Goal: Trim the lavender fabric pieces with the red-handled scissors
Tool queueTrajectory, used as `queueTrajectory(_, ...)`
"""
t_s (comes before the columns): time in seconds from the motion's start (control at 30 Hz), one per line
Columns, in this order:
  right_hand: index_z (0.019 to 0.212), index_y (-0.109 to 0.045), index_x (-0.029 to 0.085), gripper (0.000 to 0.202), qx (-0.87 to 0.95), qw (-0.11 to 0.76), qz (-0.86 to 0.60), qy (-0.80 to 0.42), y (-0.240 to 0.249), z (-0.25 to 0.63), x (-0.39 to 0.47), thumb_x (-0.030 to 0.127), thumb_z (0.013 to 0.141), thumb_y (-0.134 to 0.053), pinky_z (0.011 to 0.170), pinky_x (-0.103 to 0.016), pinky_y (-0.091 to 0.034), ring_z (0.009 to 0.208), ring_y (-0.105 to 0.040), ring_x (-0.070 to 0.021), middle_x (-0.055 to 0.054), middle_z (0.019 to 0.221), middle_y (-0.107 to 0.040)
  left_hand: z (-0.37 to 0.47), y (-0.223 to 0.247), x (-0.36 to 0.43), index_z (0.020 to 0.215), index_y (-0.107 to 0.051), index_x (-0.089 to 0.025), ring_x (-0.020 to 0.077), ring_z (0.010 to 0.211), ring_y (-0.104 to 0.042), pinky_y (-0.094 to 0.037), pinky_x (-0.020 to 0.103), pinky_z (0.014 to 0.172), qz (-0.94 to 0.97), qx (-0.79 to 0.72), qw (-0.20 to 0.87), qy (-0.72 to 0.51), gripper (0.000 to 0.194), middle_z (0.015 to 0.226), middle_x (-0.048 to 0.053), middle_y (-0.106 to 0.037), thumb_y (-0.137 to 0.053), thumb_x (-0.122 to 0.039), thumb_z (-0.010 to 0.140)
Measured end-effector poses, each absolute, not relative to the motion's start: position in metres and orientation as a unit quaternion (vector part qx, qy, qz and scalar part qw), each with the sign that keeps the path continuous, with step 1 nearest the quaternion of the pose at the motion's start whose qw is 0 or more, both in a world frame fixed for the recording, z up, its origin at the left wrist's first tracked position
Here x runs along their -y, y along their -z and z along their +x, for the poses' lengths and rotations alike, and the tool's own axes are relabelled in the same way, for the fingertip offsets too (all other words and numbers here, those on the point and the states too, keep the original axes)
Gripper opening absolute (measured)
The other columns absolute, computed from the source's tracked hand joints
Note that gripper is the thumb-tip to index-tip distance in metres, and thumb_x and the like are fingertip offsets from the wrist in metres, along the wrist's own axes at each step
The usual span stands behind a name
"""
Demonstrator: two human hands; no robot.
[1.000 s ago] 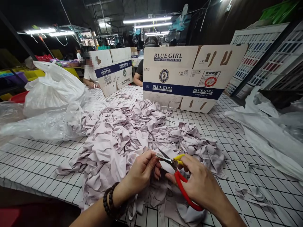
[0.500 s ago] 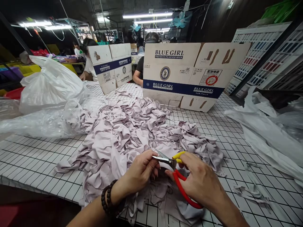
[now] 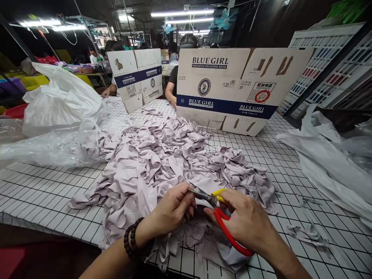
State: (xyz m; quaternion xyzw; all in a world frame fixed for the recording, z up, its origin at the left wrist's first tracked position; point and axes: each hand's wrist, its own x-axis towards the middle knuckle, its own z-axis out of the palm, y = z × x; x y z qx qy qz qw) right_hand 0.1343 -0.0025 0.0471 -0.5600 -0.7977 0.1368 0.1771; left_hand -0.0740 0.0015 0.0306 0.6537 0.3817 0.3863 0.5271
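Scissors in right hand, blades closer together than before

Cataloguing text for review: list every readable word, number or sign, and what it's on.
"BLUE GIRL": large carton, top and twice on its blue band.
"PREMIUM PILSENER BEER": large carton, under the top name.
"藍妹啤酒": large carton, above a red ring.
"YY": large carton, upper right.
"BLUE GIRL": small carton, upside down.
Too small or blurred: remaining print on both cartons.

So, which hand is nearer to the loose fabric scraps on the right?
Right. The right hand is left of the fabric scraps; the left hand is farther left.
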Motion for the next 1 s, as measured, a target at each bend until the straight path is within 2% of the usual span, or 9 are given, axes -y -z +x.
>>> queueTrajectory(0.27,0.061,-0.047,0.022,0.030,0.808,0.183,-0.543,-0.137,-0.047,0.134,0.001,0.040,0.074,-0.068,0.051,-0.025,-0.033,0.055,-0.047,-0.0137,0.003,0.059,-0.053,-0.076,-0.029,-0.001,0.078,-0.050,-0.016,0.0071,0.054,-0.052,-0.042,0.019,0.053,0.641,-0.380,0.550,-0.378,0.034,0.068,-0.001,-0.051,-0.041,-0.042,0.097)
queueTrajectory(0.6,0.055,-0.038,0.021,0.040,0.813,0.199,-0.527,-0.148,-0.043,0.139,-0.002,0.042,0.074,-0.067,0.049,-0.025,-0.027,0.051,-0.040,-0.0117,0.004,0.053,-0.044,-0.079,-0.033,-0.001,0.085,-0.055,-0.014,0.0075,0.055,-0.053,-0.042,0.019,0.051,0.622,-0.386,0.579,-0.359,0.035,0.069,0.000,-0.052,-0.043,-0.045,0.096)
queueTrajectory(0.7,0.051,-0.033,0.021,0.047,0.782,0.206,-0.545,-0.220,-0.040,0.146,-0.005,0.045,0.074,-0.067,0.047,-0.025,-0.024,0.048,-0.036,-0.0109,0.004,0.049,-0.038,-0.078,-0.035,-0.001,0.088,-0.056,-0.014,0.0074,0.054,-0.052,-0.042,0.019,0.050,0.596,-0.388,0.600,-0.366,0.036,0.070,-0.001,-0.052,-0.046,-0.048,0.094)
queueTrajectory(0.73,0.051,-0.036,0.021,0.046,0.757,0.211,-0.558,-0.268,-0.036,0.147,-0.006,0.046,0.074,-0.067,0.046,-0.025,-0.025,0.048,-0.036,-0.0108,0.004,0.050,-0.040,-0.077,-0.036,-0.002,0.089,-0.056,-0.014,0.0073,0.054,-0.052,-0.042,0.019,0.050,0.586,-0.390,0.605,-0.374,0.036,0.070,-0.001,-0.052,-0.047,-0.049,0.093)
queueTrajectory(0.83,0.070,-0.055,0.021,0.031,0.654,0.255,-0.589,-0.401,-0.014,0.143,-0.009,0.042,0.065,-0.078,0.048,-0.023,-0.035,0.053,-0.044,-0.0122,0.004,0.059,-0.051,-0.077,-0.037,-0.004,0.088,-0.056,-0.014,0.0074,0.053,-0.051,-0.042,0.019,0.050,0.564,-0.387,0.615,-0.392,0.036,0.069,-0.002,-0.052,-0.050,-0.049,0.092)
queueTrajectory(0.9,0.082,-0.059,0.021,0.038,0.602,0.289,-0.591,-0.452,0.002,0.131,-0.011,0.036,0.056,-0.082,0.051,-0.024,-0.039,0.056,-0.048,-0.0137,0.004,0.063,-0.055,-0.078,-0.036,-0.006,0.089,-0.057,-0.014,0.0080,0.053,-0.050,-0.042,0.020,0.051,0.566,-0.388,0.610,-0.396,0.036,0.068,-0.001,-0.052,-0.047,-0.049,0.093)
queueTrajectory(1.0,0.073,-0.053,0.021,0.031,0.560,0.327,-0.583,-0.490,0.004,0.110,-0.011,0.042,0.064,-0.074,0.050,-0.025,-0.040,0.054,-0.049,-0.0139,0.004,0.059,-0.053,-0.080,-0.032,-0.003,0.107,-0.057,-0.016,0.0134,0.073,-0.058,-0.048,0.024,0.067,0.593,-0.422,0.550,-0.409,0.034,0.087,0.005,-0.060,-0.058,-0.043,0.088)
